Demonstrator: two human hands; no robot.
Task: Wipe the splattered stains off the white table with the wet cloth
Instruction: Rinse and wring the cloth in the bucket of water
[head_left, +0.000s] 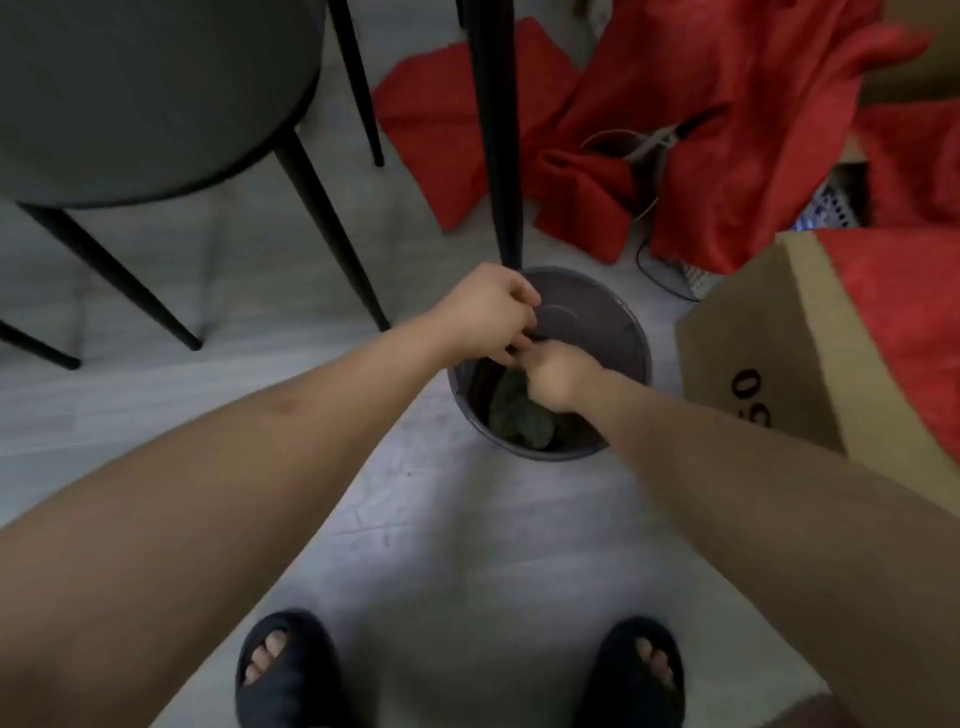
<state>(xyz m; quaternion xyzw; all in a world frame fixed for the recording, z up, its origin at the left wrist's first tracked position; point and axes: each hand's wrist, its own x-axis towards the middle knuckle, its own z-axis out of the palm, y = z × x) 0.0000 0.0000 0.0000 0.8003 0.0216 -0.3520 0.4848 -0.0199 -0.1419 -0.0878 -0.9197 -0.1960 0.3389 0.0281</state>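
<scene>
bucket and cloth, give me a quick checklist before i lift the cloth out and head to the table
1. Both hands at the bucket: ok, left hand and right hand meet over its rim.
2. Cloth located: ok, dark green, bunched inside the bucket.
3. Firm grip on cloth: cannot tell, fingers are blurred.
4. Cloth wrung out: cannot tell.
5. Bucket upright: ok, standing on the floor.
6. Room to lift: not ok, black table leg touches the rim side, cardboard box sits close.
</scene>
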